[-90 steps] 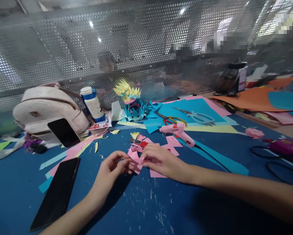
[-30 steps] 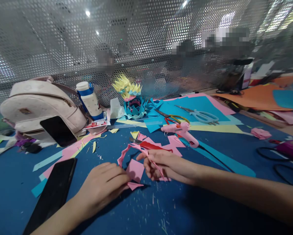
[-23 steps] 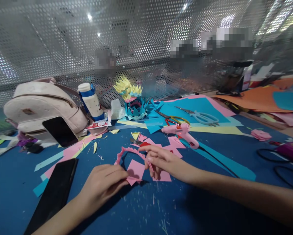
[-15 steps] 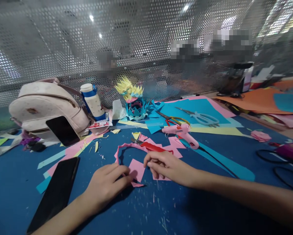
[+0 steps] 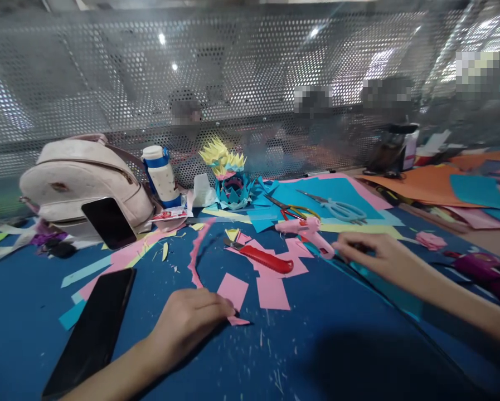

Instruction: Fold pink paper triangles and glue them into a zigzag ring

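My left hand rests low on the blue table. Its fingers press together on the end of a curved pink paper strip with a jagged edge, which stands up from the table. Beside those fingers lies a pink paper square. Further right, my right hand has its fingers curled in at the handle end of a pink glue gun, where the black cord leaves it. A red utility knife lies between the hands on several pink paper pieces.
A black phone lies left of my left arm. Behind stand a pale backpack, a bottle and a blue-and-yellow paper model. Scissors lie on blue paper. A pink paper flower is at right.
My right hand has moved right, from over the red utility knife to the glue gun's handle, uncovering the knife. The strip's far end has swung free and now stands more upright; my left hand stays on its near end.
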Tool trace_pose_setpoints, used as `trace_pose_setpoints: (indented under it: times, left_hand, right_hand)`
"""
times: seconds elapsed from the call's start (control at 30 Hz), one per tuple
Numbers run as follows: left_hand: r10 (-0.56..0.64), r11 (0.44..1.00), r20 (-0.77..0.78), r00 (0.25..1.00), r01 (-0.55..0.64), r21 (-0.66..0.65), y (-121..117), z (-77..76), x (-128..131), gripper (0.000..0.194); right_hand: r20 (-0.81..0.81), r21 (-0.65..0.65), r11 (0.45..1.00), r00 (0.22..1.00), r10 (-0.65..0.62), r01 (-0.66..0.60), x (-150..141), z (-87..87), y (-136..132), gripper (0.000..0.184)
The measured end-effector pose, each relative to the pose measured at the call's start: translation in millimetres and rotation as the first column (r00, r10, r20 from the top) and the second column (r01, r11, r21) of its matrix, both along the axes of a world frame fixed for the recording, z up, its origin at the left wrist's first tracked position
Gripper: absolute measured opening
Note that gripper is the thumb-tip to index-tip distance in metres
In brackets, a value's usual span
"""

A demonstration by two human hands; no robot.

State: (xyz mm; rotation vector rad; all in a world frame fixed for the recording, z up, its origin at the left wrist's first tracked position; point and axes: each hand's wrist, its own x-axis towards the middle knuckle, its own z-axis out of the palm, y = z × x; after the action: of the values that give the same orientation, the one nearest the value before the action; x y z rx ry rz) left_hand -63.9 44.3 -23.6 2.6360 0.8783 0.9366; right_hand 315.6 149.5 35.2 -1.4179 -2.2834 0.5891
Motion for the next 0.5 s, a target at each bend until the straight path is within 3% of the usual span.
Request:
trace_pose_setpoints:
  times: [0.07,0.23,0.37,0.5]
  left_hand:
    - [0.012,1.0,-0.007,1.0,-0.012,0.026,0.6,0.6,-0.5,0.022]
    - [0.099,0.993,-0.031,0.995,-0.096,0.071,-0.3,5.6,-0.8,0.022]
    - [0.145,0.983,-0.015,0.989,-0.143,0.117,-1.5,7.5,-1.0,0.023]
    - [0.222,0.954,-0.029,0.975,-0.211,0.213,-0.6,7.4,-1.8,0.023]
  right_hand:
    - [-0.034,0.049,0.997,0.998,-0.054,0.055,6.6,0.6,11.6,0.04]
    - [-0.002,-0.055,0.998,1.0,0.006,-0.006,-10.0,-10.5,28.4,0.049]
    - [0.063,0.055,0.998,0.998,-0.017,0.013,-21.1,-23.5,36.7,0.05]
    - [0.035,0.11,0.992,0.998,-0.061,0.057,-19.7,-19.9,41.1,0.051]
